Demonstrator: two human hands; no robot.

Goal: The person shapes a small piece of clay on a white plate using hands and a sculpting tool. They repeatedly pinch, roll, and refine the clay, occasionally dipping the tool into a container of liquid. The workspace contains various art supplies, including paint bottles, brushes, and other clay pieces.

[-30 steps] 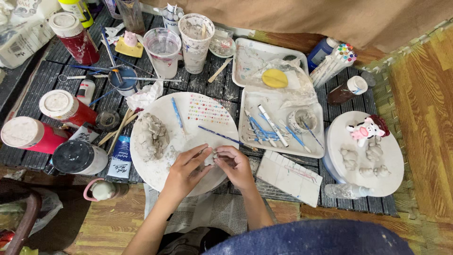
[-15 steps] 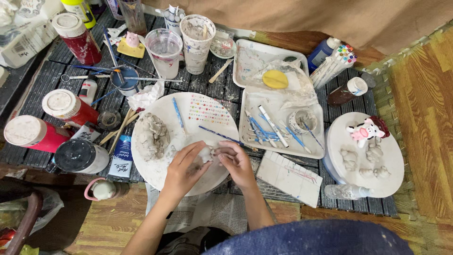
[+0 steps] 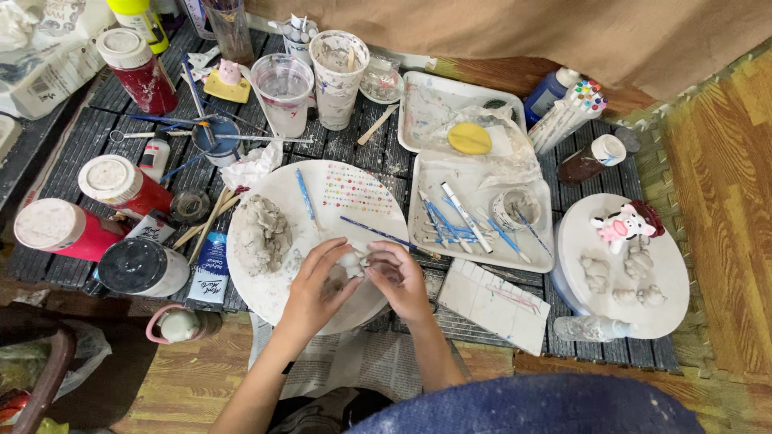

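A small pale clay piece (image 3: 354, 263) sits pinched between both hands over the near edge of the round white board (image 3: 354, 173). The left hand (image 3: 315, 289) cups it from below and the side with fingers curled in, and the right hand (image 3: 400, 281) closes on it from the other side, so the two hands are together and clamped on the same lump; its exact form is too hidden by fingers to tell. Judging from that, the shaping of this piece looks to be under way rather than finished, since it is in the grip and not set down with the others. On the same board, to the left, lies a larger grey clay mound (image 3: 261, 229), rough and uneven, which suggests plenty of raw material is unused. A blue-handled tool (image 3: 304, 193) and a thin brush (image 3: 378, 233) rest on the board beside a sheet of coloured dots (image 3: 355, 189), none of them touched by a hand. Farther right, a white tray (image 3: 481, 261) holds more blue tools and a small cup, and beyond it a second round board (image 3: 667, 313) carries several small plain clay figures (image 3: 623, 277) along with one painted pink-and-white figure (image 3: 621, 225); those seem to be done pieces, most unpainted. Red paint bottles (image 3: 121, 189) stand at the left of the desk (image 3: 48, 153), closed.
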